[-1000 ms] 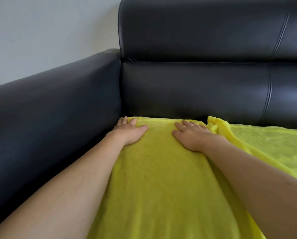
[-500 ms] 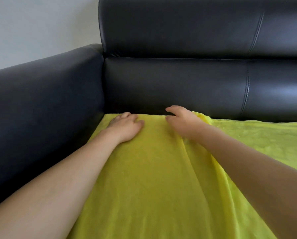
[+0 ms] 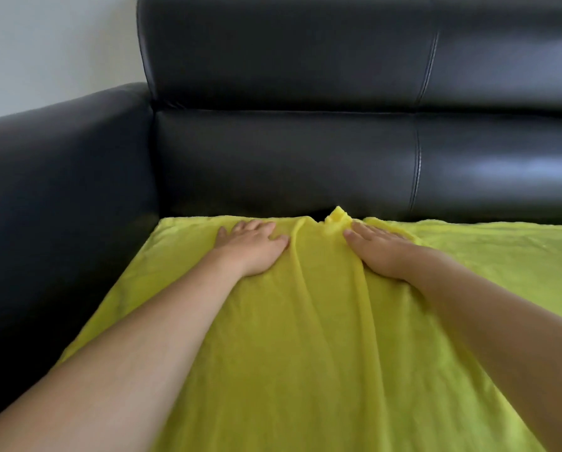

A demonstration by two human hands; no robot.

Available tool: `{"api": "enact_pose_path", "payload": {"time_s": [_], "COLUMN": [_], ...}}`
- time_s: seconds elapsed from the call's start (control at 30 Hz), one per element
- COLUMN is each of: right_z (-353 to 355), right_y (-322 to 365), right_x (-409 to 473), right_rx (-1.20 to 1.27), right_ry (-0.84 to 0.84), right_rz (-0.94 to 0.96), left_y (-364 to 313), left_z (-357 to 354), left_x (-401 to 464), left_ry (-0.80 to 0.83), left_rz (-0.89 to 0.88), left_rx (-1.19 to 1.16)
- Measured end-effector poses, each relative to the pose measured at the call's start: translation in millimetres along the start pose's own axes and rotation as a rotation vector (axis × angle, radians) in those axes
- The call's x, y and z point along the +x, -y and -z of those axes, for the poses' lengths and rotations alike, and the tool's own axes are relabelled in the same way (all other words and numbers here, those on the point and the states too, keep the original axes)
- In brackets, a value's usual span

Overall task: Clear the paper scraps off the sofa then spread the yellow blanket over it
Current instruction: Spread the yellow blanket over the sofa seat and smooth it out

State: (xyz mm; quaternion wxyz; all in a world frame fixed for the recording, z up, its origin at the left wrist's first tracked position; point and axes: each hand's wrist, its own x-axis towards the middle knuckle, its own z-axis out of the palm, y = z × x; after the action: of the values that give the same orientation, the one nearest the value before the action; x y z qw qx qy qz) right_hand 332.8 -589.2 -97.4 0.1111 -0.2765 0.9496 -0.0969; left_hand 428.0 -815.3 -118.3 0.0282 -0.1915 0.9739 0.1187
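Note:
The yellow blanket [image 3: 305, 337] lies over the seat of the black leather sofa [image 3: 289, 158], its far edge against the backrest. My left hand [image 3: 250, 247] rests flat on the blanket near that edge, fingers apart. To its right, my right hand [image 3: 380, 251] also lies palm down on the cloth. Between the two hands the fabric is bunched into long ridges, and a small peak of blanket [image 3: 337, 216] sticks up at the backrest. No paper scraps are in view.
The sofa's left armrest [image 3: 61, 190] rises beside the blanket. A pale wall [image 3: 54, 44] stands behind it. The backrest has a stitched seam [image 3: 416, 164] to the right of my hands.
My view has shifted to the right along the sofa. My right hand has flattened onto the blanket, and the cloth between my hands has gathered into ridges with a small peak.

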Motion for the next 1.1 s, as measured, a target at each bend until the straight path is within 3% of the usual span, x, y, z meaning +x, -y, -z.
{"api": "enact_pose_path", "payload": {"time_s": [0.27,0.43,0.53,0.67,1.1], "right_z": [7.5,6.2,-0.9,1.9,10.6], "right_y": [-43.4,-0.8,4.6,-28.1,-72.2], "right_x": [13.3,13.1,13.9,19.7,40.9], "right_rx": [-0.155,-0.147,-0.01,0.089,-0.052], "right_ry": [-0.014,-0.231,-0.106,-0.048,-0.018], "right_rz": [-0.159,0.056,0.063,-0.123,-0.294], "left_y": [-1.3,-1.3,-1.6,-3.0,-5.6], "left_z": [-0.2,-0.2,-0.9,-1.3,-0.6], "left_x": [-6.2,-5.8,-6.2,-7.2,-10.7], "left_ry": [0.025,0.013,0.024,0.026,0.028], "left_rz": [0.03,0.037,0.042,0.056,0.051], "left_rx": [0.03,0.043,0.039,0.051,0.063]}}
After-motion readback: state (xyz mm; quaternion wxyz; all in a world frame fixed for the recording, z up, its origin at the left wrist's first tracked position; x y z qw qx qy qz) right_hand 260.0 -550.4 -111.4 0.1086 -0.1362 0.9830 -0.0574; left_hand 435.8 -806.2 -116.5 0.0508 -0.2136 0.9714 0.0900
